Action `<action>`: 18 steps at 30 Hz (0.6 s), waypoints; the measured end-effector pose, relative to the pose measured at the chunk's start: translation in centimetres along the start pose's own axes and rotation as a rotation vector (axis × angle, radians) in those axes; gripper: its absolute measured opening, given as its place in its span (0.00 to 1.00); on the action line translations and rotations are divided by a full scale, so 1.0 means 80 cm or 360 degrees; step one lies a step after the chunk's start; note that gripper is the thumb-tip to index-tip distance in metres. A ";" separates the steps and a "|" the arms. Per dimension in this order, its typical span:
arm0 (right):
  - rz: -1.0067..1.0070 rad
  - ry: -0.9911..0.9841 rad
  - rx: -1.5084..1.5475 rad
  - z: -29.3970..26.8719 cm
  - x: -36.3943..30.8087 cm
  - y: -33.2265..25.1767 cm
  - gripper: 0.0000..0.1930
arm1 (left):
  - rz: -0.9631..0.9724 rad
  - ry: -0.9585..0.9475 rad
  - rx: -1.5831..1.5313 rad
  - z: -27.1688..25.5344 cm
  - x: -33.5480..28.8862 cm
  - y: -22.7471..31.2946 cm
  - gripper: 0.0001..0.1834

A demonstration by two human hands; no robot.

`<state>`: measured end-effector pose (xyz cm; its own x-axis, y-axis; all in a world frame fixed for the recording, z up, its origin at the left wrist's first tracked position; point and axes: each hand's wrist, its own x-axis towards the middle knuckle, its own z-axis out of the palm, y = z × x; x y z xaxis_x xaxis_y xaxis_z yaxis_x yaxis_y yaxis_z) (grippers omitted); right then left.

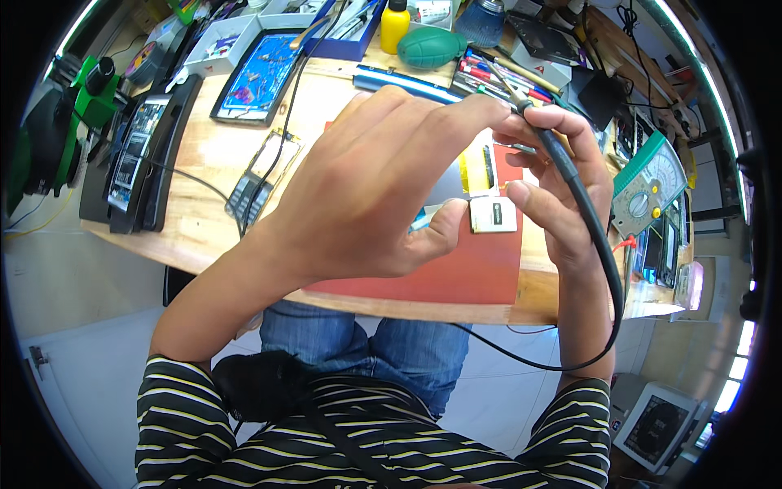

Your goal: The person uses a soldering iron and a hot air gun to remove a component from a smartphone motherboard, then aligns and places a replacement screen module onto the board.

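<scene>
My right hand (pixel 578 208) holds a soldering iron (pixel 556 153) by its black handle, its metal tip pointing up and away to the left. The black cord curves down past my right forearm. My left hand (pixel 350 191) is raised over the table, thumb well apart from the outstretched index finger. That fingertip is at the front end of the handle, next to my right fingers; whether it touches the iron I cannot tell. Below the hands a white rectangular battery (pixel 494 215) lies on a red mat (pixel 456 273). A yellow-edged part (pixel 476 171) beyond it is partly hidden.
Left on the wooden table are a keypad phone (pixel 248 196), a blue tray (pixel 259 77) and a dark device stand (pixel 142 159). Pens (pixel 489 77), a green rubber blower (pixel 430 49) and a yellow bottle (pixel 395 26) stand behind. A green analog multimeter (pixel 648 187) is right.
</scene>
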<state>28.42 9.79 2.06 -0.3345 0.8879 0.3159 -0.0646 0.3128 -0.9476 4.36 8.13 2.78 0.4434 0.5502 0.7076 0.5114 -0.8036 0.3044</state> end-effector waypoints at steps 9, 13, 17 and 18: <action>0.0272 0.0185 0.0364 0.002 0.029 -0.002 0.30 | 0.0219 0.0130 0.0064 0.015 0.008 -0.046 0.42; 0.0168 0.0144 0.0188 0.004 0.032 0.004 0.29 | 0.0201 0.0116 0.0035 0.013 -0.001 -0.055 0.42; 0.0036 0.0127 0.0171 0.011 0.028 0.013 0.31 | 0.0119 0.0197 -0.0200 0.020 -0.006 -0.057 0.43; 0.0019 0.0118 0.0264 0.015 0.025 0.017 0.33 | -0.0004 0.0273 -0.0371 0.025 -0.008 -0.054 0.42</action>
<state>26.52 11.60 1.36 -0.2663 0.9155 0.3016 -0.2172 0.2478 -0.9441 3.34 11.71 -0.23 0.3014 0.5218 0.7980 0.3205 -0.8437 0.4306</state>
